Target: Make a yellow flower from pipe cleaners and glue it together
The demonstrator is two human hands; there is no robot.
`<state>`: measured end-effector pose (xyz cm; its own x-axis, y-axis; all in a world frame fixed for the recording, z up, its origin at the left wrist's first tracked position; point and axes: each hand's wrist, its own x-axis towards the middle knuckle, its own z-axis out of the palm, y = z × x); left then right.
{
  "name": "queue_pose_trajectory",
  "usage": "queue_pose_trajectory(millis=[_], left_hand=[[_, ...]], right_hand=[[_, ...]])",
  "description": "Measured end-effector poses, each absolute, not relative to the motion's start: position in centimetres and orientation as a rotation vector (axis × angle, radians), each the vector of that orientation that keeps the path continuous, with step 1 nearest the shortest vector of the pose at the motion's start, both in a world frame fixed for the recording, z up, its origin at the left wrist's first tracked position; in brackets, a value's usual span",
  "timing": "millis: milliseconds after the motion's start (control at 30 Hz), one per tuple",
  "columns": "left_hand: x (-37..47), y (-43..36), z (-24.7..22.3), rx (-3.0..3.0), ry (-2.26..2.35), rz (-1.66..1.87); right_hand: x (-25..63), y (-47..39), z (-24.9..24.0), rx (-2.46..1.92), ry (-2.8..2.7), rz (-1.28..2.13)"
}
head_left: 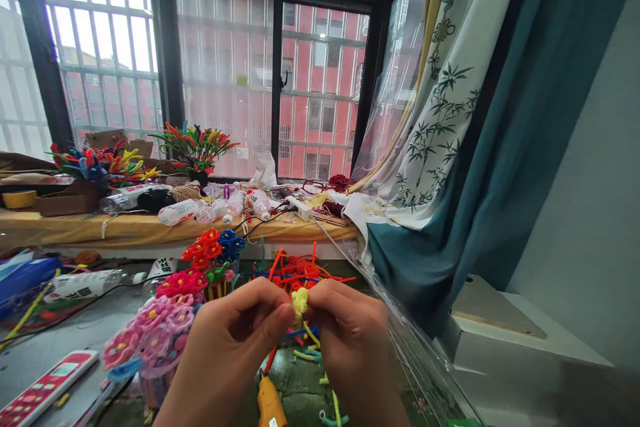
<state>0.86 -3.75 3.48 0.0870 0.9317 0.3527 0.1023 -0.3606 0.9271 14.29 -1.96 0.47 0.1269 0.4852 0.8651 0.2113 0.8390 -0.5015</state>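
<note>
A small, fuzzy yellow tuft of bent craft stem (300,303) is held up between the two bare hands, above the tabletop (295,383) and toward its far edge. The left hand (233,340) pinches the tuft from its left side between thumb and bent forefinger. The right hand (353,330) grips its right side at the fingertips, the fingers curled in; how the thumb sits is hidden. The two sets of fingertips are near each other, with the tuft showing between them.

Beyond the hands, by the tabletop's far edge, lies a loose heap of fuzzy red craft stems (300,270). Nearer the tabletop's near edge, below the gap between the hands, is a yellow-orange glue gun (271,403). Left of the left hand stands a bunch of fuzzy pink and lilac flowers (163,327), with red and blue blooms behind it. A red-and-white handset with buttons (47,387) lies at the tabletop's near left corner, and a clear plastic bottle with a white label (87,285) lies on its side toward the far left.
</note>
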Motion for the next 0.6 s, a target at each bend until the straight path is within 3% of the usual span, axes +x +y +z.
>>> queue_pose_trajectory(millis=[133, 300, 600], left_hand=[[0.5, -3.4, 3.1, 1.787, 1.116, 1.587], [0.1, -2.9, 2.5, 2.448, 1.224, 1.935], [0.1, -3.0, 2.2, 2.815, 1.193, 1.898]], right_hand=[[14.4, -2.2, 0.7, -0.725, -1.386, 0.494], [14.7, -2.3, 0.9, -0.669, -1.375, 0.885], [14.0, -2.1, 0.7, -0.782, -1.412, 0.758]])
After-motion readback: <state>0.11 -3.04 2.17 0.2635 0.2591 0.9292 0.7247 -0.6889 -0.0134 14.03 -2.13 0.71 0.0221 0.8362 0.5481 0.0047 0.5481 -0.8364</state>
